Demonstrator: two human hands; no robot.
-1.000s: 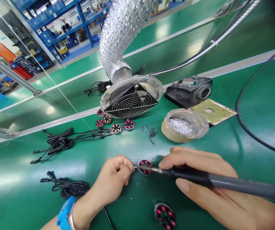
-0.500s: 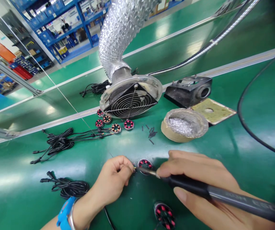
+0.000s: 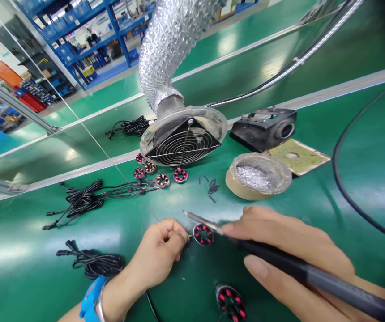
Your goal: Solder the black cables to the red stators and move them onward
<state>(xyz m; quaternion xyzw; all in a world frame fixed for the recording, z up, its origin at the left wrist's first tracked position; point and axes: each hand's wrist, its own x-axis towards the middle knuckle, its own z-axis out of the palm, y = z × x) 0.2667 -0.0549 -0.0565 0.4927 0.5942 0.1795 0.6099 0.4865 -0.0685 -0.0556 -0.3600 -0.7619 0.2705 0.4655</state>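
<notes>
My left hand (image 3: 161, 246) is closed in a pinch on thin wires (image 3: 189, 236), whose ends poke out at the fingertips. Just right of them lies a small round motor stator (image 3: 203, 235) with red-and-black windings, flat on the green bench. My right hand (image 3: 286, 250) grips a black soldering iron (image 3: 276, 259) like a pen. The iron's metal tip points left and sits above the stator, apart from the wires. A second red-wound stator (image 3: 230, 303) lies nearer me at the bottom. A black cable (image 3: 151, 304) runs below my left wrist.
An extractor fan (image 3: 184, 142) on a silver duct (image 3: 165, 49) hangs at the centre. Behind my hands are several stators (image 3: 162, 180), short black tubes (image 3: 213, 186), a tub of metal shavings (image 3: 258, 175), an iron holder (image 3: 264, 127) and a yellowish sponge (image 3: 296, 155). Coiled cables (image 3: 101, 263) lie left.
My right hand has lifted the soldering iron's tip up and away from the wires beside the stator. My left hand stays almost still, pinching the wires.
</notes>
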